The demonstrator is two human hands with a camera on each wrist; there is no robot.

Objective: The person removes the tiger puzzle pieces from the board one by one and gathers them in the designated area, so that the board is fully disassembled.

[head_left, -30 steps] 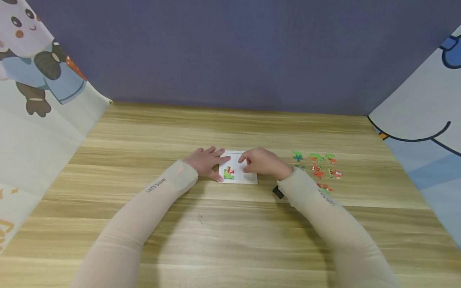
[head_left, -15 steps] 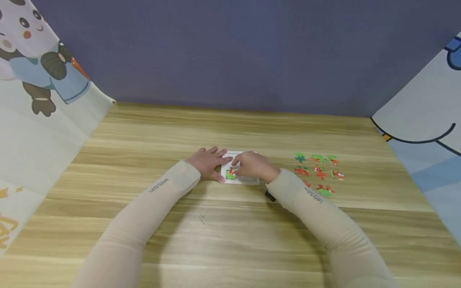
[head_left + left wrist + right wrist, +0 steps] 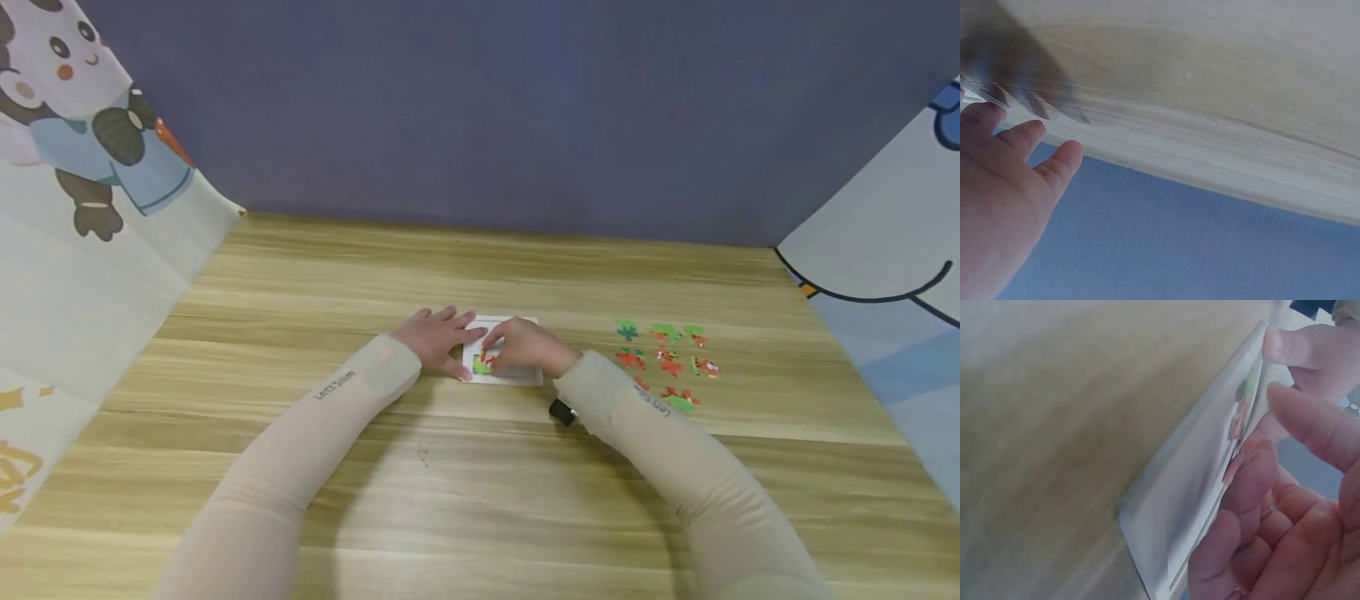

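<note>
My left hand (image 3: 437,337) lies with fingers spread at the left side of a white puzzle tray (image 3: 528,379), its thumb and fingertips on the rim. In the tray's lower left sits a green and red puzzle piece (image 3: 480,365). Beside it, my right hand (image 3: 523,346) is bent over the tray, thumb and fingers at a red puzzle piece (image 3: 1229,472). In the right wrist view the fingertips partly hide that piece. The left wrist view shows the left hand (image 3: 1004,181) with fingers apart.
To the right, loose puzzle pieces (image 3: 669,362) lie in rough rows, one partly behind the right sleeve (image 3: 637,396). A dark blue panel (image 3: 480,117) rises behind the wooden table (image 3: 315,267). Cartoon-printed panels (image 3: 105,117) border the sides.
My right hand has moved left and toward the first piece, and more red shows beside that piece. The left hand stays at the tray's edge. The whole view shifts slightly right.
</note>
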